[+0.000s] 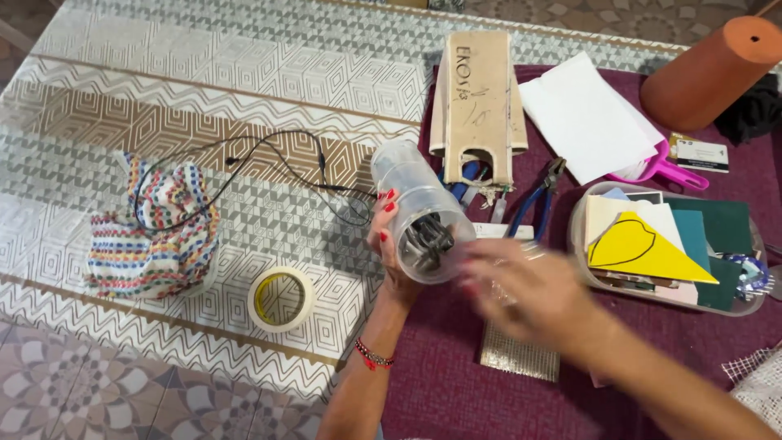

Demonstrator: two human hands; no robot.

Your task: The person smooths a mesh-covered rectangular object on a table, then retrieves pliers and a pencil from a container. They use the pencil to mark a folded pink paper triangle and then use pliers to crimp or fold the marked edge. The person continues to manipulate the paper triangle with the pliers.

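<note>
The left hand (pixel 389 244) is gripping a clear plastic jar (pixel 422 213) from its left side, its fingers (pixel 386 205) wrapping around the wall, clamped on it. The jar is being held tilted above the desk (pixel 244 81), its open mouth facing the camera, and dark metal pieces (pixel 428 238) are lying inside near the mouth; what they are is unclear. A red beaded bracelet (pixel 373 356) is circling the left wrist.

The right hand (pixel 529 293) is hovering just beside the jar's mouth, blurred; whether its fingers are apart or together cannot be told. Something clear seems to be showing by them, too smeared to name.

A maroon cloth (pixel 456 383) is covering the right part of the desk. On it are lying blue-handled pliers (pixel 533 204), a wooden board (pixel 478 102), white paper sheets (pixel 582 114), a pink scoop (pixel 664 171), a terracotta pot (pixel 713 73) on its side, and an oval plastic tray (pixel 580 244) holding yellow, green and white cut sheets. Left of the jar, on the patterned tablecloth, are lying a roll of masking tape (pixel 280 298), a thin black cable (pixel 269 163) and a colourful woven cloth (pixel 155 232).
</note>
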